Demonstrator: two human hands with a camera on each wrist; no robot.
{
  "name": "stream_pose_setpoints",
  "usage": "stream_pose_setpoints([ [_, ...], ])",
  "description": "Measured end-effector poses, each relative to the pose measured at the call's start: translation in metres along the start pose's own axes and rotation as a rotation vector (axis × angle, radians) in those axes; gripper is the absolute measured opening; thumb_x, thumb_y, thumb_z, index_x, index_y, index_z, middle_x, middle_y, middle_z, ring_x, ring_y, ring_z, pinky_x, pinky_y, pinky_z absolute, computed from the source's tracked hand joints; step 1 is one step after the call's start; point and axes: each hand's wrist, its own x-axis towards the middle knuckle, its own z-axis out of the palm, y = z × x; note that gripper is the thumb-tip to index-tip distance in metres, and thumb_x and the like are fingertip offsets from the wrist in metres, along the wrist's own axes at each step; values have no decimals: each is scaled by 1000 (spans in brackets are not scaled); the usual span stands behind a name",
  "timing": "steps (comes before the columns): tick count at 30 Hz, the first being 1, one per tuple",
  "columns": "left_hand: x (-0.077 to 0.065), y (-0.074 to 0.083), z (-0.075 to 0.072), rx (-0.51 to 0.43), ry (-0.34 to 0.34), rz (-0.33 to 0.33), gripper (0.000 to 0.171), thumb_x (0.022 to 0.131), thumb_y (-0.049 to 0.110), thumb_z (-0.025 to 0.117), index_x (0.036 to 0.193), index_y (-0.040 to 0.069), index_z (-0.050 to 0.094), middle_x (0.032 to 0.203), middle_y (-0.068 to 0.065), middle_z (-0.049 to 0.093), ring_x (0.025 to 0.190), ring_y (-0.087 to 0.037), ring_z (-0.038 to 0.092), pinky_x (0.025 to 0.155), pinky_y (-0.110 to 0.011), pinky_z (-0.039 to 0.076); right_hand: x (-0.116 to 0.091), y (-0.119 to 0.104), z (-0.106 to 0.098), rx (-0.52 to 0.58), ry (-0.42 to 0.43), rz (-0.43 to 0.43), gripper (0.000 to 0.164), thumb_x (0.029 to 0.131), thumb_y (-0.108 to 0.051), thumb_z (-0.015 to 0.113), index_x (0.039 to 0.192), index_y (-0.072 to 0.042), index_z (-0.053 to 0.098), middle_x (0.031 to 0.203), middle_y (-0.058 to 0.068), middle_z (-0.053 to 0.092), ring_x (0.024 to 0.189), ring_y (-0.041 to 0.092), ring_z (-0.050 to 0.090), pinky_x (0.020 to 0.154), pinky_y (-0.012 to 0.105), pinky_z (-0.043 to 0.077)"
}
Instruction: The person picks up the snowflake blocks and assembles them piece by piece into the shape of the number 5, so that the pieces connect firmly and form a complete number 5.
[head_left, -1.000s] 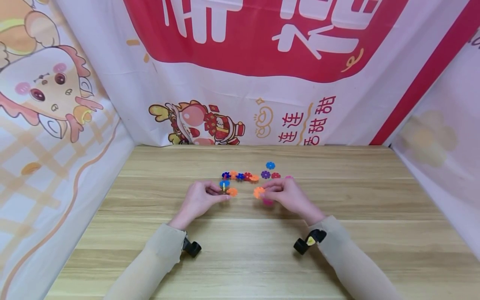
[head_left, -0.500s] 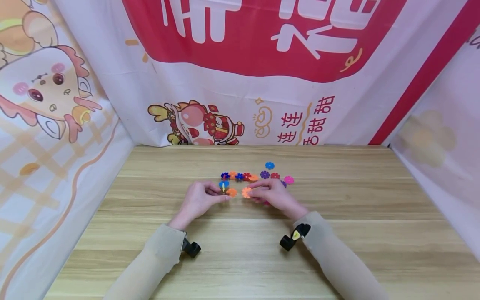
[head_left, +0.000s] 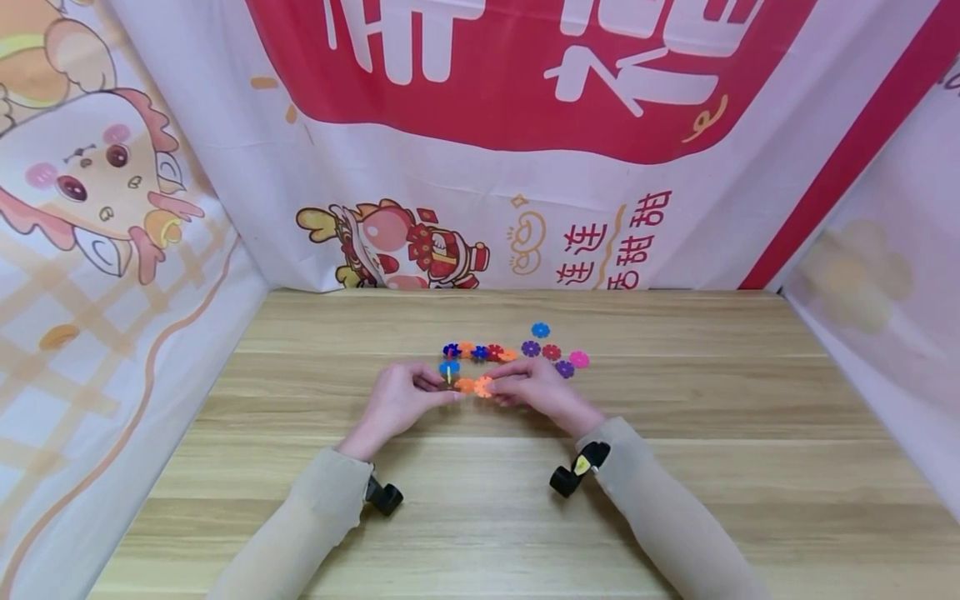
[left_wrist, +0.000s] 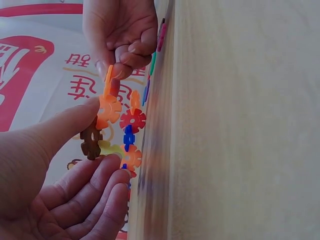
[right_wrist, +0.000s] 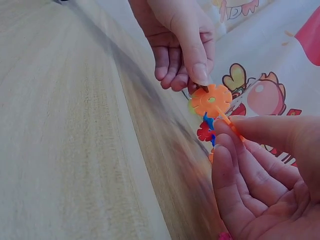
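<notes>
Backdrop point(head_left: 480, 137): printed red-and-white cloth is hanging across the upper frame, creasing softly.
Tabletop point(head_left: 480, 533): flat, wood-grained surface is spanning the lower frame.
Left hand point(head_left: 397, 402): left of centre; thumb and fingers are pinching the brown disc point(left_wrist: 91, 140). Excess squeeze is probably risking a twisted link.
Right hand point(head_left: 543, 392): right of centre; thumb and fingertips are clamping the orange held disc point(head_left: 483, 387). Both hands are sitting close together without touching.
Chain point(head_left: 480, 352): interlocked discs are forming a sideways U at mid-frame, the far row running from dark blue at left to orange at right. Off-line pushing could be straining this row and popping a link.
Loose discs point(head_left: 551, 352): blue, purple, red and pink flower shapes are lying right of the chain; a sweeping right hand could be scattering them.
Orange end disc point(left_wrist: 109, 111): thin, smooth, apparently rigid plastic with a slotted rim and centre hole; it is ending the chain's near side.
Joint: the held disc is standing edge-on against the end disc; cannot tell whether slots are locking. Slipping would likely be resulting from tilt.
</notes>
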Motion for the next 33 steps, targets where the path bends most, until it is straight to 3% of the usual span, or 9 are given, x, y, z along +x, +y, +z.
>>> stream_pose_setpoints([
  [17,-1,2,3,-1,0,13,28,77,29,92,90,10,75,83,2,71,74,-14,66,69,-30,57,3,-3,6,-13,29,23,18,96,-13,73,113,-5,77,105,8,73,86,23,71,82,37,59],
  [33,3,7,6,18,3,45,29,75,25,93,91,8,76,84,1,71,74,-13,67,68,-28,58,3,-3,10,42,63,44,17,94,-6,73,110,-2,75,97,11,75,82,21,72,79,34,60],
])
